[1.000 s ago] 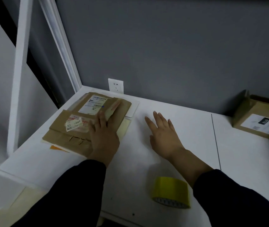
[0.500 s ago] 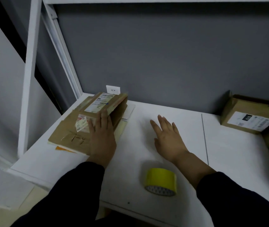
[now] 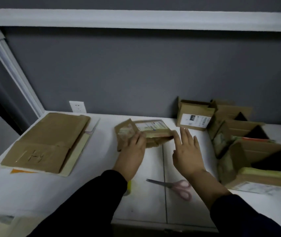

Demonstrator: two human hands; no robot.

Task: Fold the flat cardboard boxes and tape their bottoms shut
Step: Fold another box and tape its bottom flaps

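— What have the hands got?

— My left hand (image 3: 132, 151) has its grip closed on a flat cardboard box (image 3: 143, 132), lifted off the white counter (image 3: 88, 185) mid-frame. My right hand (image 3: 186, 151) hovers just beside the box's right end, fingers spread wide, holding nothing.

— And around it?

— More flat boxes (image 3: 47, 142) stacked at left, folded boxes (image 3: 249, 142) at right, scissors (image 3: 173, 185) near my wrists.

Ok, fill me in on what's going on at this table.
A person is making up cardboard boxes. The left hand grips a flat box at mid-table; the right hand hovers open beside it. A stack of flats lies left, folded boxes stand right, and scissors lie near the front.
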